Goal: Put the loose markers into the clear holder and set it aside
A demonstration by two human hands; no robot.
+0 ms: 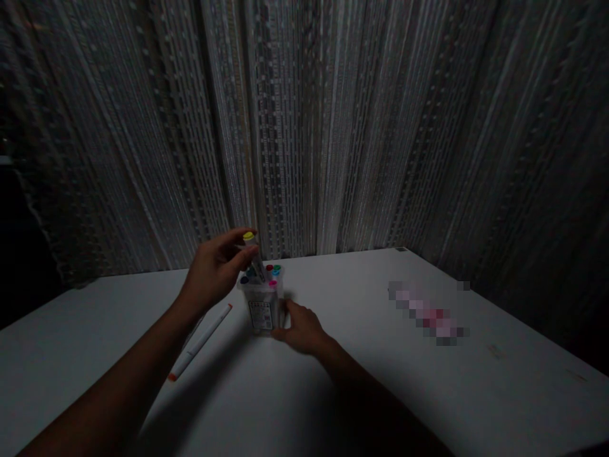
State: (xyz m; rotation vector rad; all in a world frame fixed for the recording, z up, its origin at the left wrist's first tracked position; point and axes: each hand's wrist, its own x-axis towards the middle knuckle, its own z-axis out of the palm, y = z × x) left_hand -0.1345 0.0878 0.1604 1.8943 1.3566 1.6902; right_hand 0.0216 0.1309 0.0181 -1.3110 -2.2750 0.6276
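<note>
My left hand (219, 263) pinches a yellow-capped marker (255, 254) between thumb and fingers. The marker stands nearly upright, its lower end inside the open top of a clear plastic marker box (261, 312). Several other markers with coloured caps, among them a pink-capped one (273, 284), stand in the box. Low on the box's right side, my right hand (301, 327) grips it with thumb in front and fingers behind. A white marker with orange ends (202, 343) lies on the table beside my left forearm; another thin object next to it is partly hidden by the arm.
The white table (352, 285) ends at the back against a patterned curtain (304, 127). Toward the right lies a pink and white object (425, 311), blurred out by pixels. Dark space borders the table at both sides.
</note>
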